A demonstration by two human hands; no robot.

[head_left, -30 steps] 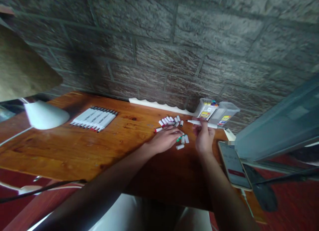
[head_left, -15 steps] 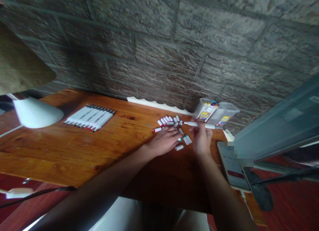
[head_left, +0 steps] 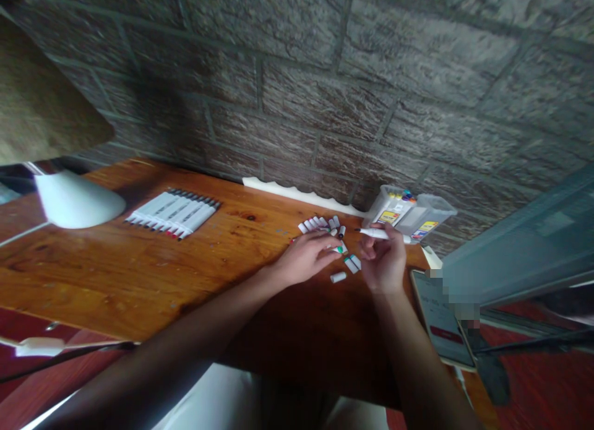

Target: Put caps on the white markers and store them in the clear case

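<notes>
My right hand is closed round a white marker, held nearly level with its dark tip pointing left. My left hand hovers low over a cluster of loose white marker caps. Between its thumb and fingers is a green-ended marker cap, partly hidden by the fingers. A dark-ended cap stands just beyond the left fingertips. Two green-edged caps lie side by side between the hands, and a single white cap rests closer to me.
A row of white markers lies on the wooden desk at left, near a lamp. Two clear plastic cases, one holding markers, stand at back right. A phone lies at the right edge.
My left hand has lifted slightly, bringing the green-ended cap up between its fingers. The right hand has turned a little, still gripping the marker. The whole view has shifted slightly.
</notes>
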